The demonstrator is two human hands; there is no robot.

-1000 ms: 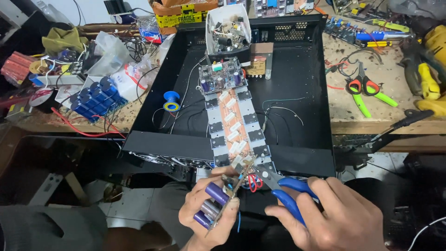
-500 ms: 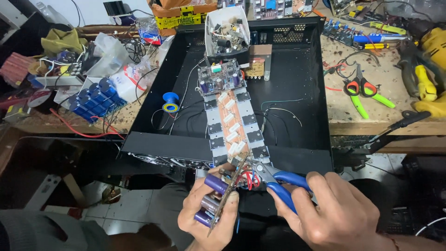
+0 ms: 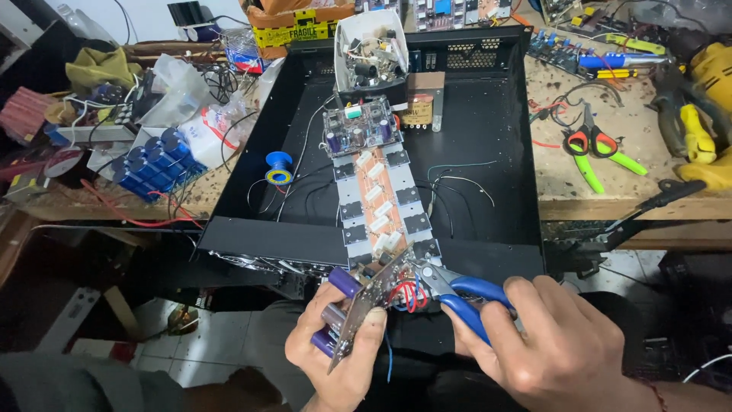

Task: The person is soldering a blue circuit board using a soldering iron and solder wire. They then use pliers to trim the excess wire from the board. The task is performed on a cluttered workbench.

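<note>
The left hand (image 3: pixel 343 358) is gripping a small circuit board with purple cylindrical capacitors (image 3: pixel 358 301) edge-on, fingers curled closed around it, low in the view at about six o'clock. The right hand (image 3: pixel 549 343) is squeezing blue-handled cutting pliers (image 3: pixel 457 294), their tip working at the red wire loops (image 3: pixel 408 294) on the board's edge. The tip is sitting so close to neighbouring wires that it could nick the wrong lead, and the tilted board could twist in the grip. At twelve o'clock, an open black metal chassis (image 3: pixel 488 152) is resting on a cluttered wooden workbench (image 3: pixel 610 191), with orange-and-green scissors (image 3: pixel 595 152) lying at two o'clock.
</note>
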